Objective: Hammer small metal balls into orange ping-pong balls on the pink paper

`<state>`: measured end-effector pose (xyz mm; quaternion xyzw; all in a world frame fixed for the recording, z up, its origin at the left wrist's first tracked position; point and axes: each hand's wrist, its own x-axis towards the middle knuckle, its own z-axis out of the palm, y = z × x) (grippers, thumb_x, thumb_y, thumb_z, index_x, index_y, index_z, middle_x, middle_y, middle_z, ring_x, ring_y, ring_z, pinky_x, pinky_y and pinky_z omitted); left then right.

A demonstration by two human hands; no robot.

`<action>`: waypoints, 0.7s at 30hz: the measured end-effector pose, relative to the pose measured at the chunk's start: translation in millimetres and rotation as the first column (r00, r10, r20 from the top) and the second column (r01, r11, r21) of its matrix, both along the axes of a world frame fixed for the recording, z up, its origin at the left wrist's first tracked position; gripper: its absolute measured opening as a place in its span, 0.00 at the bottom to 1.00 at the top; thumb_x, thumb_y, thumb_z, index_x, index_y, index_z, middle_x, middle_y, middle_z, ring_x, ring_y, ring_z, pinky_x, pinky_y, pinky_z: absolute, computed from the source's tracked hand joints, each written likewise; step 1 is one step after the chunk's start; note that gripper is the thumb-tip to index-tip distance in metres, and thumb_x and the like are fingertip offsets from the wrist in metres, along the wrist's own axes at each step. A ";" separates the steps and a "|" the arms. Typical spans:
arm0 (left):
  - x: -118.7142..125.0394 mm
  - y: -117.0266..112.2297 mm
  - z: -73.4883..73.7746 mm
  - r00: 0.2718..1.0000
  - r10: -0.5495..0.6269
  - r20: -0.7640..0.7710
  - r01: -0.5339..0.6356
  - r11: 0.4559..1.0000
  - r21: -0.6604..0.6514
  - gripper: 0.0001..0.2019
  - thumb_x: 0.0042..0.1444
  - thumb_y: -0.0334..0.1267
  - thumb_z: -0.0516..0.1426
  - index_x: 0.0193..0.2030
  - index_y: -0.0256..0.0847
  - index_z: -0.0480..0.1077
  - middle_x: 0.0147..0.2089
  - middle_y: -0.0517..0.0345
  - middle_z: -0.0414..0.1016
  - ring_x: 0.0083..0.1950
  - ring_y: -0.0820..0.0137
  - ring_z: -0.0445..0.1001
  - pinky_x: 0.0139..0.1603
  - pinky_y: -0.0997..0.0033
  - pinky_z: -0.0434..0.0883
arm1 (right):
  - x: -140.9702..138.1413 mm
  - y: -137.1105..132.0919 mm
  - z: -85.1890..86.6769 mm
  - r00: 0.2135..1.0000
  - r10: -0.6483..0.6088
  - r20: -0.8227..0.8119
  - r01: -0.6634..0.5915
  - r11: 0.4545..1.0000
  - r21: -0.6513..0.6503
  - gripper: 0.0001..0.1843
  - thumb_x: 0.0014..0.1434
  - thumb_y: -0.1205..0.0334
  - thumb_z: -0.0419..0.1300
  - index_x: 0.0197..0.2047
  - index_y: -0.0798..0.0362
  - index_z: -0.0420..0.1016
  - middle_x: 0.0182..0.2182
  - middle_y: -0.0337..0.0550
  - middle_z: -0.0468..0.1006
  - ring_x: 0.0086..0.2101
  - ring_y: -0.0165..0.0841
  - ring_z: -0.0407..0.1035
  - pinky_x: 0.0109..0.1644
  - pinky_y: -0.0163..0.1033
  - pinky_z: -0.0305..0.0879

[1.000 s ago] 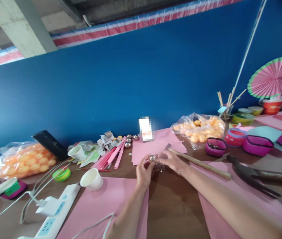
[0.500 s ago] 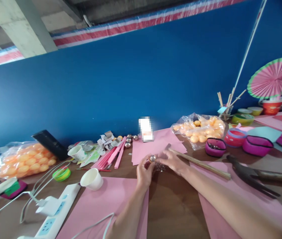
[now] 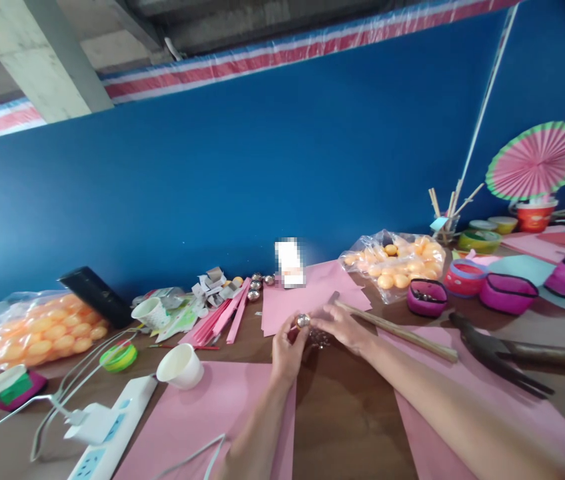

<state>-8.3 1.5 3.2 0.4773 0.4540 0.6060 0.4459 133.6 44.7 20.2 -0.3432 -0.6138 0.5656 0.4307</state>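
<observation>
My left hand (image 3: 286, 353) grips a small ball (image 3: 303, 321) with a shiny silver face and some orange at its edge, held just above the brown table. From the right, my right hand (image 3: 345, 328) reaches to the ball, its thumb and fingers drawn together at the ball's side. Anything pinched in those fingertips is too small to make out. Under and between the hands lies a little heap of shiny metal bits (image 3: 319, 341), which look like thumbtacks. Several silvery balls (image 3: 254, 285) sit farther back, beside the pink paper strips (image 3: 217, 319).
A wooden-handled hammer (image 3: 402, 333) lies past my right wrist, with a claw hammer (image 3: 492, 353) beyond it. Bags of orange balls (image 3: 387, 260) stand on both sides. A purple basket (image 3: 426, 298) holds small metal bits. At left are a paper cup (image 3: 180, 366) and a power strip (image 3: 117, 427).
The view has shifted slightly, so most things sit a little farther left. Both hands stay at the ball in nearly the same pose; the ball's shiny face looks slightly turned.
</observation>
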 end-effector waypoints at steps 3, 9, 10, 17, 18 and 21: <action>0.2 0.0 0.5 1.000 -0.001 0.025 0.001 1.000 -0.002 0.23 0.46 0.40 0.59 0.50 0.38 0.65 0.47 0.49 0.72 0.47 0.65 0.71 0.49 0.64 0.67 | -0.7 0.1 0.3 0.999 -0.023 0.023 0.022 1.000 0.004 0.18 0.44 0.50 0.62 0.34 0.54 0.70 0.32 0.40 0.74 0.35 0.34 0.68 0.41 0.40 0.62; -0.2 2.1 -2.0 0.999 0.026 0.018 -0.026 1.000 -0.005 0.22 0.47 0.42 0.59 0.49 0.37 0.66 0.45 0.49 0.73 0.46 0.64 0.72 0.49 0.64 0.67 | -3.3 -1.3 0.5 0.999 -0.029 0.034 0.028 0.999 0.016 0.18 0.43 0.49 0.62 0.34 0.54 0.70 0.31 0.40 0.74 0.34 0.34 0.68 0.40 0.39 0.62; -0.6 2.4 -2.6 0.999 0.031 0.008 -0.031 1.000 -0.004 0.22 0.47 0.42 0.59 0.49 0.37 0.66 0.45 0.49 0.73 0.46 0.64 0.72 0.49 0.64 0.67 | -3.6 -1.7 0.6 0.999 -0.022 0.032 0.022 1.000 0.013 0.18 0.43 0.49 0.62 0.34 0.53 0.69 0.31 0.40 0.74 0.34 0.33 0.68 0.40 0.39 0.62; -1.5 3.2 -3.8 0.996 0.038 -0.076 -0.036 0.999 0.027 0.21 0.49 0.42 0.57 0.50 0.38 0.66 0.46 0.48 0.73 0.47 0.64 0.71 0.49 0.64 0.67 | -5.0 -2.5 -0.5 1.000 -0.002 0.017 0.001 0.998 0.062 0.18 0.44 0.51 0.62 0.36 0.53 0.68 0.31 0.39 0.73 0.34 0.33 0.67 0.39 0.38 0.63; -1.2 3.2 -3.2 0.997 0.035 -0.074 -0.033 0.999 0.026 0.21 0.49 0.42 0.57 0.50 0.38 0.66 0.46 0.48 0.73 0.47 0.64 0.71 0.50 0.64 0.67 | -5.0 -2.4 -0.9 1.000 0.000 0.002 0.000 0.997 0.072 0.18 0.45 0.51 0.62 0.37 0.53 0.68 0.33 0.40 0.73 0.35 0.33 0.67 0.40 0.39 0.63; -0.3 2.3 -0.6 0.998 0.011 -0.067 -0.009 1.000 0.029 0.21 0.48 0.42 0.57 0.50 0.38 0.65 0.47 0.49 0.72 0.48 0.64 0.70 0.49 0.64 0.67 | -4.7 -2.3 -1.7 0.999 0.030 -0.038 -0.028 0.997 0.071 0.18 0.48 0.51 0.60 0.39 0.53 0.69 0.36 0.41 0.74 0.38 0.34 0.67 0.44 0.40 0.63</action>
